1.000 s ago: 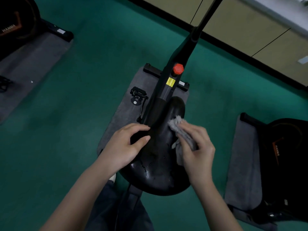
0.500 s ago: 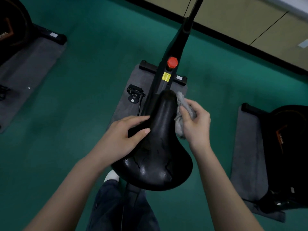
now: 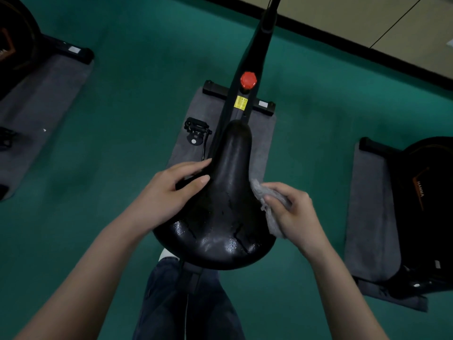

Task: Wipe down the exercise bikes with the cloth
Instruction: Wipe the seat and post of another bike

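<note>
A black exercise bike stands below me, its cracked, glossy saddle in the middle of the view and its frame with a red knob running away from me. My left hand rests flat on the saddle's left side, fingers on the narrow part. My right hand is closed on a crumpled grey cloth, which presses against the saddle's right edge.
The bike stands on a grey mat on green floor, a black pedal at its left. A second bike on a mat is at the right, a third bike at the far left. A beige wall lies beyond. My jeans-clad leg is below the saddle.
My right hand has drawn the cloth back from the saddle's nose, down along its right edge to the wide part. The left hand has stayed on the left side.
</note>
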Motion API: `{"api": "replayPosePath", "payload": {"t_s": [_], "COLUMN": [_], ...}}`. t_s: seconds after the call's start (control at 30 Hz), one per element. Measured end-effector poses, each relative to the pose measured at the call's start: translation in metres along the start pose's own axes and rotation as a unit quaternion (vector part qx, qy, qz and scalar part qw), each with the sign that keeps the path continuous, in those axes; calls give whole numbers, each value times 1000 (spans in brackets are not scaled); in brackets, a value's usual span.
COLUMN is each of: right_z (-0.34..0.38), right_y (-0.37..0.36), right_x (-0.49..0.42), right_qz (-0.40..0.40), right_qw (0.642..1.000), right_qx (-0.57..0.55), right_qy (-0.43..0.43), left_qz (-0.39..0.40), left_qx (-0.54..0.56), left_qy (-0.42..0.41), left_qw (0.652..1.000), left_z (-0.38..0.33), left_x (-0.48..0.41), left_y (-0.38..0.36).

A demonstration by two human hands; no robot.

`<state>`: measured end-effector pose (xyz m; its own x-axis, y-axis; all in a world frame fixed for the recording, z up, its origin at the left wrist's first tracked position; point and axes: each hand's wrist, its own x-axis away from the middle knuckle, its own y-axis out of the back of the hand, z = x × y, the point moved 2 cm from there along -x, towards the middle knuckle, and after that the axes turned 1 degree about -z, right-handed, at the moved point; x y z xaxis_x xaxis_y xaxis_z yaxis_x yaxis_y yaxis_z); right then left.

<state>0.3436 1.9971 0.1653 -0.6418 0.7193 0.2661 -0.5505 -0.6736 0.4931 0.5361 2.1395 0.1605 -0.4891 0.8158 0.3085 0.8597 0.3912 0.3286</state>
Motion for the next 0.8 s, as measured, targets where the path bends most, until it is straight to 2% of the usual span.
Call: {"api": "replayPosePath", "payload": {"t_s": [0.1,0.23,0.37,0.47,0.63,0.8], "right_z": [-1,17,35,41,34,49], "right_y": [4,1,-10,-23,-18,-19], "right_x": [21,42,22,16,55,26], "right_qz": [-35,-72,-103,-93,-19,-63], "right_qw": [999,990,977,970,969,962], "right_qx": [11,23,59,97,93,108], "right_qy": [20,116,178,202,229,242], "left_qz": [-2,-7,-5,-10,-10,-37], "left_qx": [-10,-10,-10,-2,-15,-22], "left_qy": [-8,-10,-15,-11,-13,-17], "left_qw": [1000,1000,1000,1000,1000,999], "left_z": [3,6,5,5,2,-3], "left_x": [-1,-1,0,1,2,6], "left_y": [0,-1,-2,-2,-2,1]}}
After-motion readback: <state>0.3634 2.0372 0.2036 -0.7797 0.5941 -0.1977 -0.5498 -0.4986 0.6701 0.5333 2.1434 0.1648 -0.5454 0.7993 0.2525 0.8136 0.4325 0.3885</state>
